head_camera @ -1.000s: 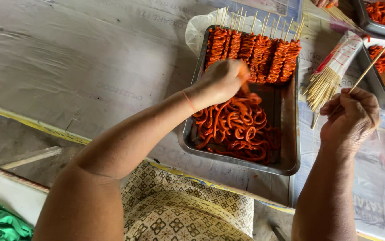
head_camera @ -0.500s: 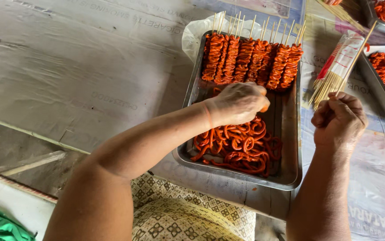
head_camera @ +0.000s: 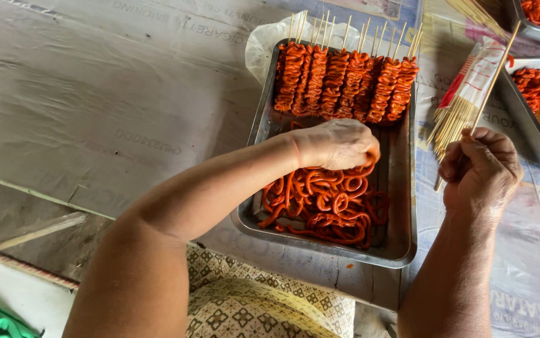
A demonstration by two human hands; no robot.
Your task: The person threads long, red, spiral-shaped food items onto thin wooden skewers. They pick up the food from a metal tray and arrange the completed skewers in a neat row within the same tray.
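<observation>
Head view shows the left hand [head_camera: 339,143] curled over loose orange strips [head_camera: 326,203] in the metal tray [head_camera: 401,206] on the counter [head_camera: 126,94], pinching one strip. Right hand [head_camera: 481,169], beside the tray, grips a bamboo skewer [head_camera: 495,66].

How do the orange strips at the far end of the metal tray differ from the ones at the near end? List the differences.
The far strips are threaded on bamboo sticks and lined up in neat rows; the near strips lie loose in a tangled heap. No hand touches the far strips; the left hand is picking from the near strips. Both share the same orange-red colour and the same metal tray.
</observation>
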